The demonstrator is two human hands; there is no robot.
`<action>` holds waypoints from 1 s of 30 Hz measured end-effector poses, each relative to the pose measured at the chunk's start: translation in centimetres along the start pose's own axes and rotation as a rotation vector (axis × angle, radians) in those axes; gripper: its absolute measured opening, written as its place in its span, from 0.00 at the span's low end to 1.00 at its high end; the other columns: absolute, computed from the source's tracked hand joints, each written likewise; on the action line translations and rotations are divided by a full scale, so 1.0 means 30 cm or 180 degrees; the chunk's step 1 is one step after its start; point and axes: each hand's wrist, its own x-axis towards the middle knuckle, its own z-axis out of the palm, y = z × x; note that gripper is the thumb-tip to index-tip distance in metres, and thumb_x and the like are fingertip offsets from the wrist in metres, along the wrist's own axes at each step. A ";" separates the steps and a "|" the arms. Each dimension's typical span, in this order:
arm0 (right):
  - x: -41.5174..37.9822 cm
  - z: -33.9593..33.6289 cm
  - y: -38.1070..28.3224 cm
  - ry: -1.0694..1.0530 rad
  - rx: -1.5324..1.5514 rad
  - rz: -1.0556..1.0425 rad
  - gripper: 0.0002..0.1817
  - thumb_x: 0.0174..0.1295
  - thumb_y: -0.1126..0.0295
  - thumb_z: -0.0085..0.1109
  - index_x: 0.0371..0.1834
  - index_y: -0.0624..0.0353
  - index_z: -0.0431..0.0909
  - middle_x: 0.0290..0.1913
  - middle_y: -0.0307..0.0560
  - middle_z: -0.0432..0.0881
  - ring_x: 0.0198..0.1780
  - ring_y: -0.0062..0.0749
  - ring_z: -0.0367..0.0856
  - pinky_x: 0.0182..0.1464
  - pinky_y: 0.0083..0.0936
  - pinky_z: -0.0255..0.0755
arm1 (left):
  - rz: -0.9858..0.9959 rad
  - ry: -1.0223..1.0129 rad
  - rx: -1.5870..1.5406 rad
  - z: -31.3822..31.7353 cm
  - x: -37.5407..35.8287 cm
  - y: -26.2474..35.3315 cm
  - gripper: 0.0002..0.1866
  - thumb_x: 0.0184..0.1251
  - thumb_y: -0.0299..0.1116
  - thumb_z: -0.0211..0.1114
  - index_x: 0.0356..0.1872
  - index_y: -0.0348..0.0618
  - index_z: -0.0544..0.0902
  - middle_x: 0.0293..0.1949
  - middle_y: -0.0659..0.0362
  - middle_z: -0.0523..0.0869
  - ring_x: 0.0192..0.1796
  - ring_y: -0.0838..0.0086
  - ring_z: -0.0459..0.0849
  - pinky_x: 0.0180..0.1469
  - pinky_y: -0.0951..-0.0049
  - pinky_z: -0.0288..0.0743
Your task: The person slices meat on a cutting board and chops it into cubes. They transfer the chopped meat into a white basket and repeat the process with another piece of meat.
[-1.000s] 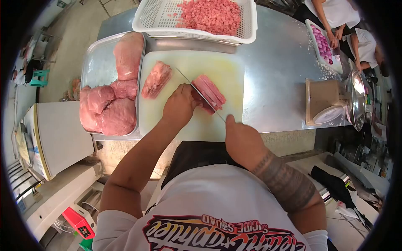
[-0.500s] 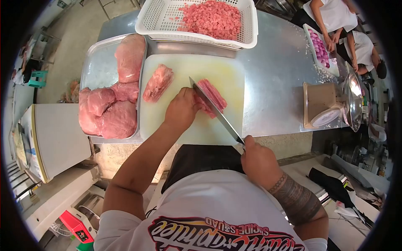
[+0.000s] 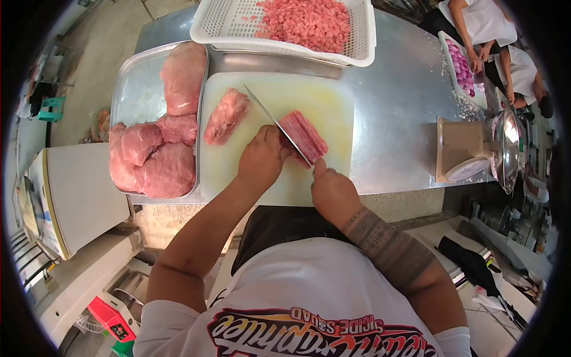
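Note:
On a white cutting board [image 3: 244, 184], my left hand [image 3: 262, 154] has its fingers curled and pressed on the near-left edge of a piece of raw meat. My right hand [image 3: 334, 189] is wrapped round the handle of a long knife [image 3: 260, 103]. The blade slants across the board against my left fingertips, its tip pointing to the far left. Meat strips [image 3: 304, 135] lie together along the blade's right side. How much meat sits under my left fingers is hidden. A thicker chunk of raw meat [image 3: 227, 116] rests to the left on the board.
A metal tray [image 3: 134, 77] with large raw meat pieces [image 3: 163, 169] stands left of the board. Beyond it sits a white perforated basket [image 3: 279, 45] of diced meat [image 3: 309, 24]. A scale [image 3: 461, 149] stands right. Two people work near a tray of purple onions [image 3: 461, 68].
My right hand has pushed the knife forward and left, so more blade reaches past my left fingers. My left hand stays at the meat. The view has shifted slightly.

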 end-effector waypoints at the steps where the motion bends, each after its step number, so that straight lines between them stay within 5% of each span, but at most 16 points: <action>1: 0.041 0.012 -0.002 0.0142 0.0020 -0.0035 0.07 0.71 0.75 0.51 0.48 0.65 0.71 0.32 0.63 0.86 0.34 0.59 0.90 0.37 0.50 0.85 | 0.0065 0.0036 0.0007 0.002 0.005 -0.007 0.21 0.62 0.32 0.78 0.49 0.37 0.77 0.47 0.46 0.84 0.50 0.45 0.86 0.50 0.49 0.83; 2: 0.061 0.014 -0.003 0.0213 0.0170 -0.0097 0.13 0.67 0.74 0.58 0.51 0.67 0.71 0.32 0.63 0.86 0.34 0.60 0.89 0.37 0.51 0.84 | 0.0119 0.0066 0.0016 0.004 0.002 -0.012 0.21 0.62 0.31 0.78 0.49 0.37 0.77 0.47 0.46 0.83 0.51 0.45 0.86 0.51 0.49 0.83; 11: -0.162 -0.162 -0.014 -0.0548 -0.0295 0.0208 0.10 0.70 0.75 0.52 0.52 0.66 0.74 0.33 0.62 0.88 0.35 0.58 0.91 0.38 0.50 0.85 | -0.0181 -0.0129 0.0051 -0.018 0.001 0.005 0.20 0.64 0.32 0.78 0.51 0.35 0.79 0.50 0.43 0.85 0.54 0.42 0.85 0.55 0.47 0.81; 14: -0.083 0.003 0.067 -0.0003 -0.0165 -0.0031 0.11 0.70 0.74 0.53 0.52 0.66 0.73 0.33 0.62 0.88 0.35 0.57 0.91 0.38 0.50 0.85 | -0.0022 -0.0100 -0.0037 -0.019 0.000 0.003 0.20 0.68 0.32 0.75 0.55 0.36 0.77 0.51 0.43 0.83 0.53 0.43 0.86 0.55 0.49 0.82; 18: -0.054 -0.119 0.019 0.0179 -0.0141 -0.0161 0.11 0.68 0.74 0.55 0.50 0.66 0.73 0.33 0.60 0.87 0.36 0.59 0.89 0.37 0.52 0.83 | 0.0153 0.0023 0.0014 -0.016 -0.001 -0.009 0.19 0.68 0.33 0.76 0.54 0.37 0.78 0.51 0.44 0.84 0.52 0.44 0.86 0.54 0.48 0.83; 30: -0.313 -0.201 -0.008 -0.0172 0.0119 0.0037 0.11 0.66 0.76 0.58 0.48 0.67 0.70 0.32 0.62 0.84 0.36 0.62 0.87 0.37 0.52 0.80 | -0.0025 -0.0173 0.0090 -0.014 0.007 -0.012 0.20 0.67 0.33 0.77 0.52 0.35 0.79 0.51 0.44 0.85 0.52 0.45 0.87 0.54 0.50 0.84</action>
